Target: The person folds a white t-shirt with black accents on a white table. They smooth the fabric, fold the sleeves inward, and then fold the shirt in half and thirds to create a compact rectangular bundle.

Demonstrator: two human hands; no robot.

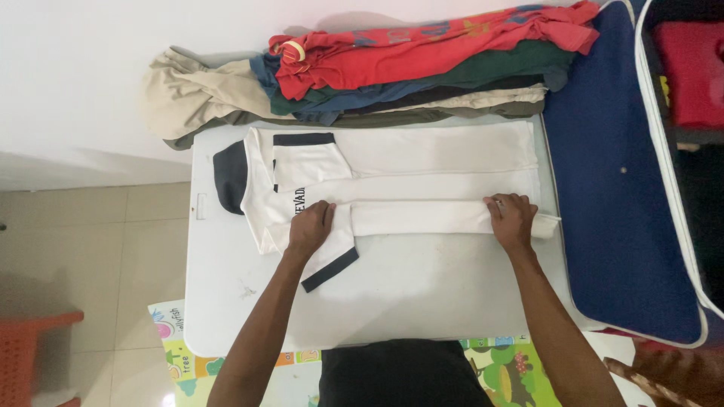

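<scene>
We see a white shirt (392, 185) lying flat on a white table (422, 294), folded lengthwise into a long band. Its long axis runs from nine o'clock to three o'clock, with the dark collar (228, 177) pointing to nine o'clock and the hem end at three o'clock.

Our left hand (311, 226) rests palm down on the near folded edge by the sleeve, fingers together and flat on the cloth, clamped on nothing. Our right hand (511, 220) presses the same edge near the hem, fingers slightly curled and close together on the fabric.

The shirt sits in the far half of the table. Toward six o'clock the table top is bare white surface up to its near edge. At twelve o'clock a pile of clothes (392, 71) in red, green, blue and beige lies against the wall, touching or just beside the shirt's far edge. At three o'clock a blue mat (618, 196) borders the table edge, just beside the hem. At nine o'clock the table ends just past the collar, with tiled floor (90, 249) beyond.
</scene>
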